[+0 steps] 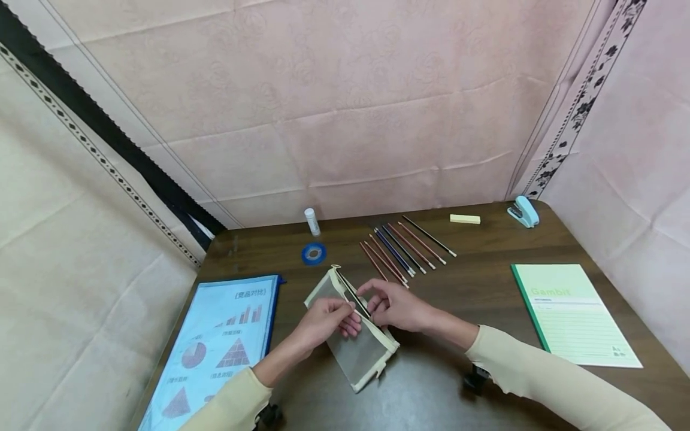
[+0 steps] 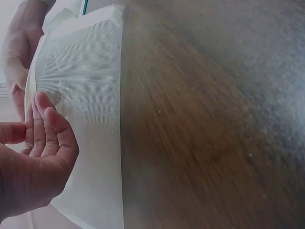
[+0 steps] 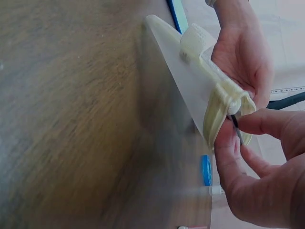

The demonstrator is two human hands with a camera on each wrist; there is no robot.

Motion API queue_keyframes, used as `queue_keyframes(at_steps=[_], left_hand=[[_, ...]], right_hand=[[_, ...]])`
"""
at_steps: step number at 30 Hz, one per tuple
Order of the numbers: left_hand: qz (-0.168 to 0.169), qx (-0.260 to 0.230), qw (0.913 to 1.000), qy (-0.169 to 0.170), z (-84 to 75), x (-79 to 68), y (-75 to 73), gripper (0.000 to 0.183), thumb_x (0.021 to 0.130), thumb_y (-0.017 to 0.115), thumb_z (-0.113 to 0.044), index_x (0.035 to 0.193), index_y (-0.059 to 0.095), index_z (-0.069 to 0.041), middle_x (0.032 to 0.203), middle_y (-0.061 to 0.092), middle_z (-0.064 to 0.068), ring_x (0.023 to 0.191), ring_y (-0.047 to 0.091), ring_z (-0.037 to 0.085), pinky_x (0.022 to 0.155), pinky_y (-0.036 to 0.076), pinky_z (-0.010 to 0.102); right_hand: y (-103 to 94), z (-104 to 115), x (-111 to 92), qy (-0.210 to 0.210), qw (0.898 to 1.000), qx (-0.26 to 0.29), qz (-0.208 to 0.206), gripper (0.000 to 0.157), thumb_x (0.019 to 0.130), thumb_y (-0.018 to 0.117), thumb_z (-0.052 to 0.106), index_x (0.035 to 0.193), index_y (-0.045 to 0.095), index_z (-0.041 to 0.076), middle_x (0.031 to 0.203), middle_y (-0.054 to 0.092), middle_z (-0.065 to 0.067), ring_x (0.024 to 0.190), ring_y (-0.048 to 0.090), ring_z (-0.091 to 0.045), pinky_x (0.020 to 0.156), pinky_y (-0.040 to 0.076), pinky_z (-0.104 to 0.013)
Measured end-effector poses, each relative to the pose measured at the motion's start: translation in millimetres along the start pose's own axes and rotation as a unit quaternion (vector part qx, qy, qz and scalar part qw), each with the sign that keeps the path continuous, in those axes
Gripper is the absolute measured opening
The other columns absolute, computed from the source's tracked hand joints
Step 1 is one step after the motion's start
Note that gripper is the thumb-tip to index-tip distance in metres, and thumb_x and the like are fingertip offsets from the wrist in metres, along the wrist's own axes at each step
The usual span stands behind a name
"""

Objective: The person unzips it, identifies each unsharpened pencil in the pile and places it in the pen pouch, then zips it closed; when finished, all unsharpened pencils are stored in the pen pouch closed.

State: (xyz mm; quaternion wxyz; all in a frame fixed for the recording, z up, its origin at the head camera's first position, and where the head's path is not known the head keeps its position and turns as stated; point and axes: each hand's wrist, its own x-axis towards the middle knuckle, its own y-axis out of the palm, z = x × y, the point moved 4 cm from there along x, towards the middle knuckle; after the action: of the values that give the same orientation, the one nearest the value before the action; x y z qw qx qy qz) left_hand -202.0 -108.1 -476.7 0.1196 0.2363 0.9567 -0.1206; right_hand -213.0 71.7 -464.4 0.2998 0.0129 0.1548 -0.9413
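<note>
A pale mesh pencil case (image 1: pixel 353 359) with cream trim lies slanted over the table, its zip mouth parted along the upper side. The left hand (image 1: pixel 329 320) pinches the near edge of that mouth with thumb and fingertips; the left wrist view shows the fingers curled against the mesh. At the mouth's right end the right hand (image 1: pixel 396 305) grips with thumb and fingers. Between its fingertips, the right wrist view shows a small dark piece (image 3: pixel 234 121) like a zip pull, partly hidden by the fingers. Several pencils (image 1: pixel 429 236) lie in a row just beyond the right hand.
A blue tape roll (image 1: pixel 305 254) and white glue stick (image 1: pixel 312 222) stand beyond the case. Toward the back right are a pale yellow block (image 1: pixel 465 219) and a light blue stapler (image 1: pixel 524 212). A blue folder (image 1: pixel 215 335) lies left, a green notebook (image 1: pixel 574 326) right.
</note>
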Motion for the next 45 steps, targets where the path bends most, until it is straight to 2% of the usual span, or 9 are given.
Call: queue_keyframes(at_steps=[5,13,20,27,30,34,37,41,45], left_hand=[[-0.006,0.003,1.0,-0.002,1.1,-1.9,1.8,0.034,0.099,0.053,-0.032,0.095,0.07,-0.003,0.088,0.074,0.013,0.077,0.072,0.02,0.072,0.059,0.034],[-0.001,0.006,1.0,-0.002,1.4,0.8,2.9,0.034,0.099,0.053,-0.033,0.096,0.07,-0.004,0.09,0.074,0.013,0.08,0.072,0.021,0.077,0.058,0.04],[-0.003,0.003,1.0,-0.003,1.7,0.5,2.5,0.035,0.099,0.052,-0.033,0.096,0.07,-0.004,0.09,0.074,0.013,0.079,0.072,0.02,0.076,0.058,0.039],[-0.007,0.005,1.0,-0.005,2.6,1.1,0.3,0.038,0.098,0.053,-0.036,0.097,0.069,-0.002,0.09,0.074,0.012,0.079,0.071,0.019,0.076,0.058,0.036],[-0.007,0.006,0.9999,-0.007,3.2,1.5,-0.5,0.037,0.099,0.051,-0.034,0.097,0.07,-0.002,0.09,0.074,0.013,0.078,0.071,0.019,0.076,0.058,0.037],[-0.007,0.006,0.9999,-0.011,3.4,1.2,-0.6,0.036,0.099,0.052,-0.036,0.095,0.07,-0.004,0.089,0.073,0.012,0.078,0.071,0.019,0.077,0.058,0.038],[-0.009,0.008,0.9999,-0.013,3.5,0.1,-0.7,0.036,0.098,0.053,-0.037,0.095,0.07,-0.005,0.088,0.074,0.012,0.078,0.071,0.019,0.077,0.058,0.039],[-0.01,0.009,0.9998,-0.014,3.7,-1.0,-0.6,0.035,0.098,0.052,-0.035,0.095,0.07,-0.005,0.089,0.074,0.012,0.078,0.071,0.019,0.078,0.058,0.04],[-0.011,0.009,0.9998,-0.015,3.3,-0.5,-0.4,0.035,0.099,0.052,-0.035,0.096,0.07,-0.005,0.089,0.074,0.011,0.078,0.071,0.019,0.079,0.058,0.039]], right_hand=[[4.0,-1,0,0.02,1.0,0.007,-0.003,0.053,0.079,0.06,-0.009,0.127,0.052,0.012,0.095,0.063,-0.016,0.066,0.062,-0.018,0.06,0.056,-0.042],[6.3,0,-1,0.031,0.999,0.008,-0.015,0.053,0.078,0.061,-0.009,0.127,0.052,0.011,0.094,0.064,-0.016,0.066,0.06,-0.015,0.058,0.054,-0.033],[8.0,-1,-1,0.033,0.999,0.008,-0.029,0.052,0.078,0.062,-0.007,0.126,0.053,0.009,0.091,0.065,-0.013,0.065,0.061,-0.015,0.059,0.055,-0.035],[-0.6,-1,-1,0.0,0.998,-0.011,-0.065,0.041,0.083,0.068,0.0,0.122,0.055,0.005,0.091,0.066,-0.015,0.068,0.063,-0.019,0.061,0.057,-0.042],[-8.1,1,0,-0.024,0.995,-0.036,-0.091,0.038,0.083,0.071,0.004,0.118,0.057,0.008,0.091,0.066,-0.014,0.069,0.063,-0.019,0.059,0.057,-0.044],[-19.9,1,2,-0.04,0.988,-0.077,-0.128,0.036,0.082,0.074,0.008,0.113,0.059,0.017,0.089,0.067,-0.007,0.07,0.063,-0.017,0.057,0.056,-0.034],[-27.1,0,4,-0.045,0.986,-0.073,-0.143,0.036,0.082,0.074,0.01,0.114,0.06,0.016,0.09,0.067,-0.006,0.072,0.064,-0.018,0.06,0.055,-0.028],[-35.4,-2,9,-0.053,0.986,-0.052,-0.151,0.036,0.084,0.073,0.012,0.118,0.059,0.014,0.095,0.068,-0.008,0.076,0.065,-0.018,0.064,0.057,-0.028],[-46.2,-6,16,-0.068,0.974,-0.113,-0.182,0.037,0.084,0.073,0.015,0.118,0.059,0.019,0.099,0.07,-0.007,0.081,0.067,-0.014,0.07,0.056,-0.029]])
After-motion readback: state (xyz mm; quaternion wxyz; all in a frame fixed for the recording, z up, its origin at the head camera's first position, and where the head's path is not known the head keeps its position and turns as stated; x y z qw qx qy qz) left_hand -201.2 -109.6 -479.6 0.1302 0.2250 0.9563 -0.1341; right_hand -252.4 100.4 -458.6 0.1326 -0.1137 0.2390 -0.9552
